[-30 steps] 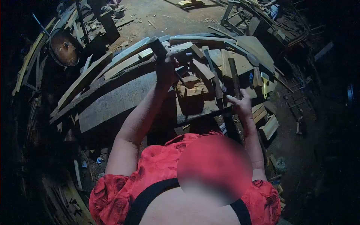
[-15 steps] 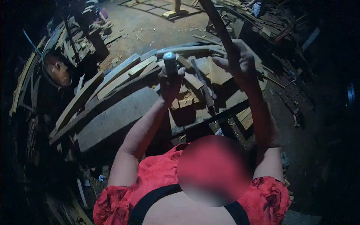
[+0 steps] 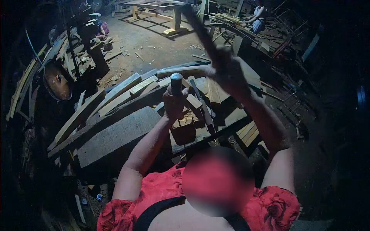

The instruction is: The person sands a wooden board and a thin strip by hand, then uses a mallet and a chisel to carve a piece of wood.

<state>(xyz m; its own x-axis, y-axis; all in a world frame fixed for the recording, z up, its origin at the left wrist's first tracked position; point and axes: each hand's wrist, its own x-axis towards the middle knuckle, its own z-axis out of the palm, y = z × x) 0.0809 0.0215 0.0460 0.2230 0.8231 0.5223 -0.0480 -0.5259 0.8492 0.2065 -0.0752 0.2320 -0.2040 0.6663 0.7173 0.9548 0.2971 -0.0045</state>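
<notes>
My left hand (image 3: pixel 175 104) is wrapped round the handle of a chisel (image 3: pixel 176 84), held upright with its pale rounded end on top. Its lower end is hidden behind the hand. Just below lies a light-coloured piece of wood (image 3: pixel 186 120) with a cut-looking face. My right hand (image 3: pixel 231 79), raised on the right and slightly blurred, grips a long dark wooden stick (image 3: pixel 200 32) that slants up to the left. Beside the chisel, another long narrow tool (image 3: pixel 206 115) rests among the wood pieces on the bench.
Wooden strips (image 3: pixel 115 90) lie along the bench behind a broad plank (image 3: pixel 119 131). A round pan-like object (image 3: pixel 58 82) is at the left. Beyond stands a wooden frame (image 3: pixel 175 21). One person (image 3: pixel 103 29) sits far left, another (image 3: pixel 259 19) far right.
My right hand and the stick have shifted left and lower in the view. The view has tipped up, showing more of the far floor and people. My left hand still holds the chisel.
</notes>
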